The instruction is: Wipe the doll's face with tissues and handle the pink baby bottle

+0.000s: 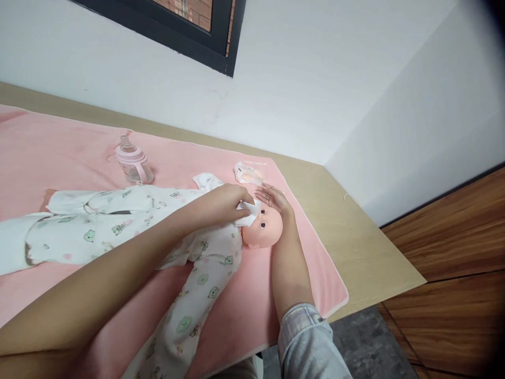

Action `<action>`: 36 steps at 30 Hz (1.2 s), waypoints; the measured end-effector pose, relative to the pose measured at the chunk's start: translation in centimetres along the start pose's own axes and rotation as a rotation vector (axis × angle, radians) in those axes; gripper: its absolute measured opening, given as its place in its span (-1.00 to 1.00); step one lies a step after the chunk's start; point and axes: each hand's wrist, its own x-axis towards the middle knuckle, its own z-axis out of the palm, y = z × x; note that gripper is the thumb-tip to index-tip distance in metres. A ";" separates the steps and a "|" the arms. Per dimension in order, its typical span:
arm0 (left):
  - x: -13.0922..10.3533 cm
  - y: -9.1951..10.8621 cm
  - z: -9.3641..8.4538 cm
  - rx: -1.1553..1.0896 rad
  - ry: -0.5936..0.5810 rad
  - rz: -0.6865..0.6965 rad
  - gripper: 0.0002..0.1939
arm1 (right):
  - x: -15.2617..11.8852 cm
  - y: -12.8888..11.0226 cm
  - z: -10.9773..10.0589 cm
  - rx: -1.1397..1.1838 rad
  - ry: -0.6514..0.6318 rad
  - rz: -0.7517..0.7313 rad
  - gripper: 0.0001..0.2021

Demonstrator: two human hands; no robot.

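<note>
A baby doll (268,234) in white printed pajamas (213,268) lies on its back, its bald head toward the right. My left hand (229,204) pinches a white tissue (248,213) against the lower part of the doll's face, hiding the mouth and chin. On the far side of the doll's head rests my right hand (273,198), fingers stretched out and holding nothing. My right forearm passes close by the crown of the head. Just past my right fingertips lies a small clear plastic packet (248,173) with something pale orange inside.
A pink baby bottle (134,162) with handles stands on the pink blanket (315,284), beyond the doll's legs. Under the blanket is a light wooden table (355,252), its edge showing at right. White walls, a dark-framed window (189,39) and wooden panels (453,242) surround it.
</note>
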 end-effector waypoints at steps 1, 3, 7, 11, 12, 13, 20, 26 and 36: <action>0.0 0.1 0.0 -0.003 -0.004 -0.003 -0.83 | 0.0 0.0 0.0 0.005 0.000 0.001 -0.83; 0.0 0.1 0.1 -0.017 -0.012 -0.007 -0.83 | -0.1 0.0 -0.1 0.012 -0.004 0.005 -0.84; 0.1 -0.3 0.3 -0.030 0.013 -0.012 -0.83 | -0.2 -0.2 0.0 0.008 -0.007 0.005 -0.85; 0.3 -0.8 0.5 -0.008 0.037 -0.020 -0.81 | -0.4 -0.3 0.1 0.005 0.000 0.005 -0.86; 0.4 -0.8 0.5 -0.005 0.040 -0.023 -0.81 | -0.4 -0.3 0.2 0.004 0.003 0.007 -0.86; 0.4 -0.9 0.6 -0.002 0.043 -0.027 -0.80 | -0.4 -0.3 0.2 0.004 0.004 0.008 -0.87; 0.5 -1.3 0.7 -0.005 0.027 -0.045 -0.79 | -0.3 -0.2 0.2 0.001 0.011 0.008 -0.85; -0.1 -1.5 -1.0 -0.018 -0.063 -0.069 -0.85 | -0.2 -0.1 0.0 0.000 0.005 0.000 -0.83; -0.3 -0.3 -0.6 -0.077 -0.162 -0.064 -0.94 | -0.4 -0.2 0.2 -0.002 0.003 -0.007 -0.84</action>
